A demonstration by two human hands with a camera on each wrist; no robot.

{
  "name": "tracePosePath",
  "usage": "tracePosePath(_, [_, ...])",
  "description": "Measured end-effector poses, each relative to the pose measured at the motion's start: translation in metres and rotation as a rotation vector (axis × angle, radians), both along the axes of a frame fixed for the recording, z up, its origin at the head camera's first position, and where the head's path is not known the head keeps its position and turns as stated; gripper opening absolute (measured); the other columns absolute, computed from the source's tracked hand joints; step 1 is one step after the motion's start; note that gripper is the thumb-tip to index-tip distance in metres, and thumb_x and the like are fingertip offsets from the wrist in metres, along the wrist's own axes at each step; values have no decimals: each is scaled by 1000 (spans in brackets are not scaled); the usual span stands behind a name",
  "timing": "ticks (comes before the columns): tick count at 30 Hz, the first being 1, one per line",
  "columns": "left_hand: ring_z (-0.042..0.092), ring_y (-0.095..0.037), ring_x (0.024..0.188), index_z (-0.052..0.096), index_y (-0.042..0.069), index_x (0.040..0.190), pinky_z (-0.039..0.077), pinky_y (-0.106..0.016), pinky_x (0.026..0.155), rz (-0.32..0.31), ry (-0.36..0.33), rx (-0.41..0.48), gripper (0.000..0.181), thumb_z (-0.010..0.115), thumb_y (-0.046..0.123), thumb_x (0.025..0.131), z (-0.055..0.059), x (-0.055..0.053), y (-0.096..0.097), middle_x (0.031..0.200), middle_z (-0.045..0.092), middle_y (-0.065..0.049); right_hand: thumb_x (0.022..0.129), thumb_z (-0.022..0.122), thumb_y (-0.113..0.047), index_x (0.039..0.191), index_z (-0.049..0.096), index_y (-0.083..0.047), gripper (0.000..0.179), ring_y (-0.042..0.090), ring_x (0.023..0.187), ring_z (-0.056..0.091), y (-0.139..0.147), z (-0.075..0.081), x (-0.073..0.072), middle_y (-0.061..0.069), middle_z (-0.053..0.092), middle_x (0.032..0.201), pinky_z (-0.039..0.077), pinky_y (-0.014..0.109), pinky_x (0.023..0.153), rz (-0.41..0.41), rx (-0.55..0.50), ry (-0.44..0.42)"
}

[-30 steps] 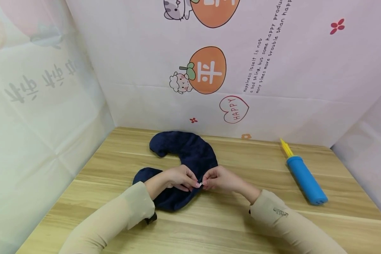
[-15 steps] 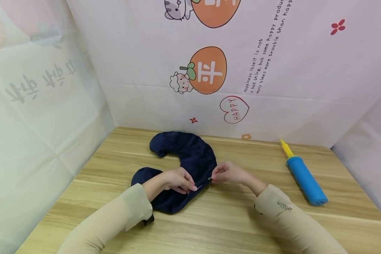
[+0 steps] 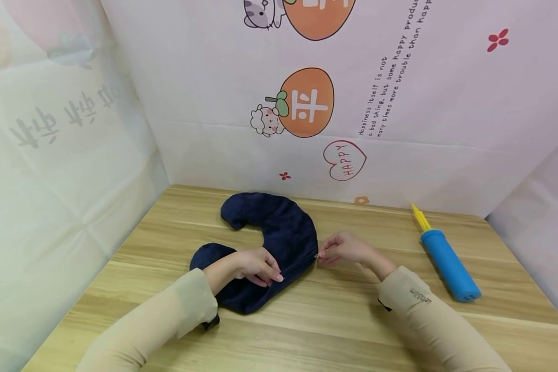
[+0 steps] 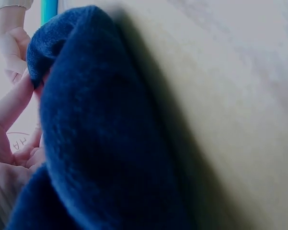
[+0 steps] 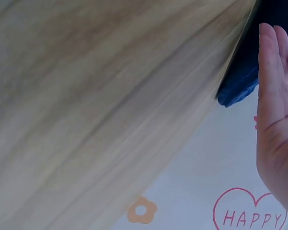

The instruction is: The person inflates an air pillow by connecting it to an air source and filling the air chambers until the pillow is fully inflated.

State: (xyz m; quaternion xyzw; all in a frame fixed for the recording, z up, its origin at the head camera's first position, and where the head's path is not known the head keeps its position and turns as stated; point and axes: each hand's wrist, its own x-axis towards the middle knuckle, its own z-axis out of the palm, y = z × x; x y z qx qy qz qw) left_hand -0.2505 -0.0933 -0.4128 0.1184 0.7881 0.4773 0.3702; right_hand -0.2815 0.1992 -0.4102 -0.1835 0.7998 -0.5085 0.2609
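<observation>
A navy plush neck pillow [image 3: 288, 222], curved like a U with its opening to the left, lies on the wooden table [image 3: 335, 320]. Along its right outer edge runs a zipper [image 3: 299, 271]. My left hand [image 3: 256, 264] pinches the fabric beside the zipper's lower part; in the left wrist view the plush [image 4: 100, 124] fills the middle and thumb and fingers meet at its edge. At the zipper's upper end, my right hand [image 3: 346, 249] pinches the small metal zipper pull [image 3: 316, 256]. The right wrist view shows its straighter outer fingers [image 5: 273, 81] beside the pillow.
To the right lies a blue hand pump [image 3: 451, 266] with a yellow nozzle [image 3: 420, 217]. A black strap end [image 3: 211, 323] pokes out under my left sleeve. Printed white cloth [image 3: 204, 93] hangs behind the table and at both sides.
My right hand has drawn the zipper pull up and to the right along the edge, and the zipper's gap has closed behind it. My left hand has slid slightly down and left.
</observation>
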Motion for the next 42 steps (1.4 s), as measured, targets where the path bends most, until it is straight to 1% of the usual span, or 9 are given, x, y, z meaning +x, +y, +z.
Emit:
tracePosePath(7, [62, -10, 64, 72, 8, 81, 55, -23, 64, -79, -15, -20, 12, 76, 5, 91, 3, 0, -5, 71, 67, -1, 96, 62, 1, 101, 67, 16, 16, 29, 89, 74, 1, -2, -1, 22, 74, 95, 60, 42, 82, -13, 1, 1])
tracePosePath(12, [64, -9, 62, 69, 7, 75, 47, -17, 57, -196, -44, -33, 19, 74, 0, 91, 4, 1, -8, 67, 67, -2, 97, 63, 0, 100, 68, 13, 15, 26, 87, 73, -3, -2, 1, 18, 75, 94, 60, 41, 81, -7, 23, 2])
tracePosePath(15, [66, -10, 63, 69, 8, 75, 48, -18, 58, -247, -44, -30, 19, 73, 0, 92, 5, 1, -9, 68, 67, -2, 97, 60, 1, 99, 68, 13, 14, 26, 87, 73, -3, -2, 1, 18, 74, 94, 60, 41, 81, -23, 33, 11])
tracePosePath(22, [65, -9, 64, 68, 9, 74, 48, -18, 58, -239, -72, -45, 21, 72, 0, 92, 3, 0, -16, 67, 68, -2, 97, 59, 2, 98, 67, 15, 15, 29, 89, 73, -1, -2, 0, 21, 74, 95, 60, 41, 80, -17, 28, 32])
tracePosePath(28, [66, -9, 63, 67, 8, 74, 48, -18, 58, -271, -76, -42, 21, 72, -1, 92, 7, -1, -18, 67, 68, -3, 98, 58, 2, 97, 68, 12, 14, 25, 87, 72, -3, 1, 0, 18, 74, 95, 60, 37, 77, -54, 80, 88])
tracePosePath(32, [69, -11, 66, 68, 8, 76, 49, -20, 60, -291, -79, -47, 18, 72, 0, 92, 11, 0, -14, 73, 70, -3, 98, 58, 1, 97, 68, 11, 13, 28, 87, 73, -5, 3, 1, 19, 74, 94, 60, 39, 77, -68, 87, 109])
tracePosePath(36, [72, -14, 75, 72, 7, 89, 53, -23, 65, -270, -76, -32, 5, 72, 7, 94, 14, 0, -8, 84, 74, -5, 98, 60, 1, 97, 69, 11, 13, 30, 88, 73, -7, 3, 1, 20, 75, 94, 60, 41, 77, -80, 89, 109])
tracePosePath(39, [73, -15, 78, 73, 5, 97, 55, -24, 66, -187, -53, 8, 8, 71, 13, 96, 14, 0, 3, 88, 74, -7, 97, 61, 0, 98, 70, 11, 14, 30, 88, 74, -10, 3, 1, 19, 75, 94, 60, 41, 78, -89, 86, 97])
tracePosePath(42, [72, -15, 77, 73, 3, 104, 56, -24, 67, -65, -16, 55, 16, 71, 18, 98, 15, -1, 17, 91, 74, -7, 97, 61, 0, 97, 69, 11, 14, 30, 87, 74, -12, 4, 2, 19, 75, 93, 60, 41, 78, -93, 81, 94])
